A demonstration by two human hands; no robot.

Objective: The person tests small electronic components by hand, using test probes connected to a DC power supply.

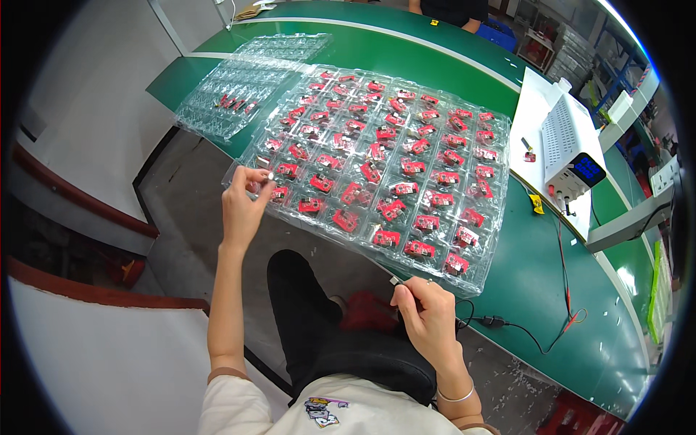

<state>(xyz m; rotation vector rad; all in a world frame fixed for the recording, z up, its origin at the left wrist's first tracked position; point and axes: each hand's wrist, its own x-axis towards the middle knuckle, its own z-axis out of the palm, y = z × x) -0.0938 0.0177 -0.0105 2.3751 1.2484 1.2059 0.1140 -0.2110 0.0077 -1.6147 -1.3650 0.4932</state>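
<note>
A clear plastic tray with many compartments lies across the green table, its cells holding several small red circuit boards. At the tray's near left corner, my left hand is closed in a pinch. A small white round end shows at its fingertips, but what it belongs to is too small to tell. My right hand is in front of the tray's near edge, with its fingers closed around a black cable with a small metal plug that points up toward the tray.
A second clear tray with a few red pieces lies at the far left. To the right stand a white power supply with a blue display, red and black leads, and a black connector. Another person sits across the table.
</note>
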